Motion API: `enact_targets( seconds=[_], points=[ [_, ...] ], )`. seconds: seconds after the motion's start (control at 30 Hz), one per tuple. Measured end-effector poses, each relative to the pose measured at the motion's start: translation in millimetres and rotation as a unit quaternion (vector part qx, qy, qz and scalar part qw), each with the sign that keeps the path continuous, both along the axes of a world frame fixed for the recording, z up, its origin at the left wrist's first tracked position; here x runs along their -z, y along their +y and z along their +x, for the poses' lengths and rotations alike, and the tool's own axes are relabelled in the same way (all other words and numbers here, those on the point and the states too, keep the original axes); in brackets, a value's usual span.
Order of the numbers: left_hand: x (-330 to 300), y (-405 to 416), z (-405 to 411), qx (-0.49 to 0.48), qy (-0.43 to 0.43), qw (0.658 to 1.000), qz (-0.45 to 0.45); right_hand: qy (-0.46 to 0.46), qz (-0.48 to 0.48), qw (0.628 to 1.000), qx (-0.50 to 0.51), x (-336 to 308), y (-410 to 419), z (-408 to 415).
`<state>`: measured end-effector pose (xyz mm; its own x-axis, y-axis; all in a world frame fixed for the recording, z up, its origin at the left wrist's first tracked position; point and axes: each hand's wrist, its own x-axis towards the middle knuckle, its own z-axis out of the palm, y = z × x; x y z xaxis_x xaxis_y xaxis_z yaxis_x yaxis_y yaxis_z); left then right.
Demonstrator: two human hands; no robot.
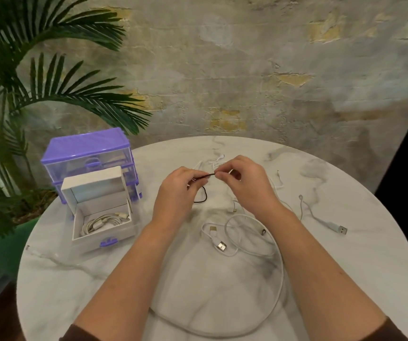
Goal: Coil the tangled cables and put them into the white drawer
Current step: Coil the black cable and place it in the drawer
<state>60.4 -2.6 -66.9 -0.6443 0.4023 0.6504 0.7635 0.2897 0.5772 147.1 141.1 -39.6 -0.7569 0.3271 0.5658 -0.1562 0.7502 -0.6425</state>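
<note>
A thin black cable (201, 187) stretches between both raised hands: left hand (177, 190) and right hand (243, 180) each pinch it above the round marble table (75, 279).

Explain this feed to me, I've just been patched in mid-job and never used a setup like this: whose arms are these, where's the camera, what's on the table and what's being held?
There is no machine here. A person works with bare hands, and the single picture comes from a wide-angle camera worn on their head, looking forward and down, so both forearms reach in from the bottom.

The left hand and right hand each pinch a thin dark cable between them, raised above the round marble table.

Loose white cables lie tangled in front of the person, with one more white cable off to the right.

On the left stands the white drawer, pulled open, with a coiled white cable already inside. Behind it is a purple drawer unit, and a palm plant stands past the table edge.
</note>
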Motion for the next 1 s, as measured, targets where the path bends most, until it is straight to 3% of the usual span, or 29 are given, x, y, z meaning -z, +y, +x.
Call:
enact_targets(
  seconds=[0.13,0.3,0.47,0.63,0.9,1.0],
  points=[
    [8,4,-5,-0.099,0.051,0.988,-0.103,0.061,-0.053,0.997,-0.016,-6,-2,6],
    [16,5,-9,-0.129,-0.04,0.978,-0.157,0.127,-0.168,0.977,-0.043,-14,-2,10],
    [0,1,-10,-0.077,-0.179,0.979,0.055,0.151,-0.185,0.97,0.041,-15,9,15],
    [-8,-5,-11,-0.069,-0.265,0.951,0.143,0.074,-0.089,0.983,0.145,-3,22,11],
    [-15,-12,-7,-0.037,-0.276,0.935,0.218,-0.086,0.027,0.972,0.219,11,30,4],
    [-15,-12,-2,-0.029,-0.25,0.939,0.236,-0.116,0.051,0.976,0.179,13,21,2]
  ],
)
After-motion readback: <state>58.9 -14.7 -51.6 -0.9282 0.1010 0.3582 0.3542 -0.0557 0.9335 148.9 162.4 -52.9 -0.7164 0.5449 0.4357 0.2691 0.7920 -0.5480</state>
